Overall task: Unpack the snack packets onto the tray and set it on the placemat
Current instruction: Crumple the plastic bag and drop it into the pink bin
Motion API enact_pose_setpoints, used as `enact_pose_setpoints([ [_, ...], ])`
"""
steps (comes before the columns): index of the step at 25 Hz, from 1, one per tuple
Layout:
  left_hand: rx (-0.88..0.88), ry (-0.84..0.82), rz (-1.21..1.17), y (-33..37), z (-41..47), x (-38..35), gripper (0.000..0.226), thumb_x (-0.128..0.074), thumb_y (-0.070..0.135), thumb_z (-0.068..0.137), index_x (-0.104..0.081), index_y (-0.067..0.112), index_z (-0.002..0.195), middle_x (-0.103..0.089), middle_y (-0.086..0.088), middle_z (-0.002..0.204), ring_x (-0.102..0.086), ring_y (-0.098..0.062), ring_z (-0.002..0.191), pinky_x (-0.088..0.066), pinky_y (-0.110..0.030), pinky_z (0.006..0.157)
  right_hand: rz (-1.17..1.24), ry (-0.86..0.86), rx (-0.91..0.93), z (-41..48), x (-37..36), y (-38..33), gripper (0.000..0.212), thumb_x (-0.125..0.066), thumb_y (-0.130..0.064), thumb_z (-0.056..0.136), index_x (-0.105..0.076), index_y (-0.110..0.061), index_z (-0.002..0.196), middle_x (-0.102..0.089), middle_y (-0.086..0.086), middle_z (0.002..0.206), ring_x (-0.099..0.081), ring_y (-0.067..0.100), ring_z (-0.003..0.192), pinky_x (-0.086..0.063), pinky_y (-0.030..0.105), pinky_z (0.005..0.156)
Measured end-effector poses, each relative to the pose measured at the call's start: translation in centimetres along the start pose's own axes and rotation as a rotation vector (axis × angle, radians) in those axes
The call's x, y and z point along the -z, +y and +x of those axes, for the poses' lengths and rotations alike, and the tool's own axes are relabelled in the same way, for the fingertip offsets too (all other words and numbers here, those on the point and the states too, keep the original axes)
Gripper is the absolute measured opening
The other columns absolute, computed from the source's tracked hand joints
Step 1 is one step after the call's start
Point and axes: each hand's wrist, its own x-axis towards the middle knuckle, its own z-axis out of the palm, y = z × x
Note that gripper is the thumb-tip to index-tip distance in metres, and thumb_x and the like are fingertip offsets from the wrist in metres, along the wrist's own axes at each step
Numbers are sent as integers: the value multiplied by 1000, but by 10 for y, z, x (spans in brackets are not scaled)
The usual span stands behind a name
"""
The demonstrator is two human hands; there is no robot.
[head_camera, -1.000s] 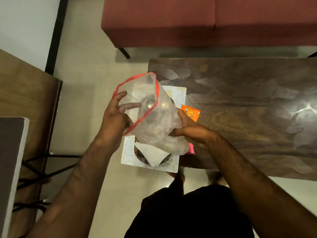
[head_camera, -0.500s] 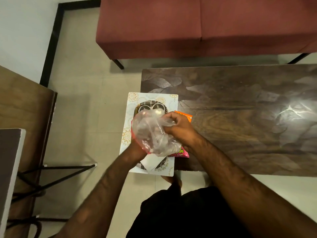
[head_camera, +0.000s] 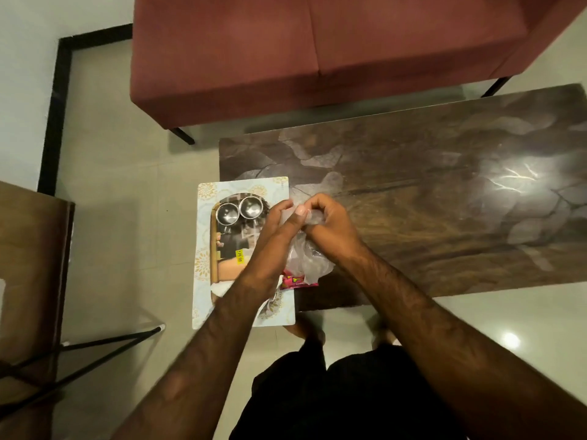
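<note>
A clear plastic bag [head_camera: 309, 260] is crumpled between both hands over the table's left end. My left hand [head_camera: 273, 236] and my right hand [head_camera: 327, 227] both pinch it near its top. Under them a pale patterned placemat [head_camera: 203, 281] overhangs the table's left edge. On it lies a wooden-rimmed tray [head_camera: 213, 242] holding two steel cups [head_camera: 239, 211], a dark snack packet with a yellow price tag [head_camera: 233, 249] and a white napkin [head_camera: 222, 287]. A pink snack packet [head_camera: 297, 282] peeks out below the bag.
The dark wood-pattern coffee table [head_camera: 444, 198] stretches to the right. A red sofa [head_camera: 317, 49] stands behind it. A brown side table [head_camera: 28, 265] with black metal legs is at the left. My legs in dark shorts are below.
The bag was held open and high a second ago. It has been crushed down into a small wad between both hands, uncovering the cups and tray. The orange packet is hidden now.
</note>
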Motion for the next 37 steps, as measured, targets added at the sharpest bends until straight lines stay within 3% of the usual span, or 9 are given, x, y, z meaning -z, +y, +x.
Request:
enact_pose_setpoints([
  [3,-34,190,34,-5,8,-47,35,-65,39,96,-60,18,123,-71,-10,119,-71,-26,108,-59,-48,95,77,1,9,-14,39,-1,41,-64,-7,71,-64,-9,112,-67,-6,93,-64,-9,77,-51,15,68],
  [6,-35,223,-96,-11,12,-90,29,-65,34,98,-62,8,110,-70,-14,102,-70,-31,95,-58,-46,85,23,-32,-10,-26,91,4,49,-68,-22,71,-69,-15,120,-60,4,124,-58,12,114,-48,28,97],
  [10,-67,238,-147,-9,12,-155,27,-66,38,96,-63,12,102,-69,-9,89,-69,-28,89,-56,-49,86,325,-256,-37,-46,154,8,65,-72,-27,87,-52,-19,148,-61,4,146,-61,19,135,-51,33,113],
  [13,-22,256,-137,-4,11,-212,34,-59,48,98,-65,14,101,-73,-3,82,-76,-15,74,-60,-31,62,312,-313,-5,-59,209,13,76,-76,-24,91,-40,-28,158,-54,-1,154,-55,19,143,-50,42,116],
  [18,323,30,-391,8,8,-275,77,-40,77,91,-72,9,108,-78,-17,100,-77,-29,88,-64,-42,75,-28,6,97,-72,264,10,63,-81,-54,81,-58,-34,135,-57,-12,133,-61,10,123,-56,33,103],
  [21,301,-53,-171,9,13,-316,75,-38,79,90,-81,18,91,-79,-11,94,-77,-26,78,-59,-40,68,-112,214,98,-62,298,16,36,-74,-45,91,-61,-28,120,-63,-11,120,-64,10,109,-58,37,95],
  [25,163,-259,70,5,23,-348,45,-53,55,97,-69,19,120,-75,-14,119,-75,-30,102,-60,-57,85,-141,336,90,-48,342,26,10,-67,-32,98,-58,-30,102,-63,-17,95,-62,-2,85,-50,21,72],
  [28,139,-518,-21,10,37,-363,43,-56,20,91,-57,23,134,-68,-15,129,-71,-33,104,-58,-56,81,-94,413,51,-39,372,30,18,-64,-41,101,-61,-24,99,-65,-14,85,-62,3,76,-52,24,69],
  [37,71,-414,208,14,95,-434,37,-63,-2,94,-63,24,121,-75,-8,114,-77,-28,92,-63,-45,68,38,482,-117,-28,449,32,47,-68,-35,96,-57,-27,142,-63,-5,132,-65,14,115,-59,35,95],
])
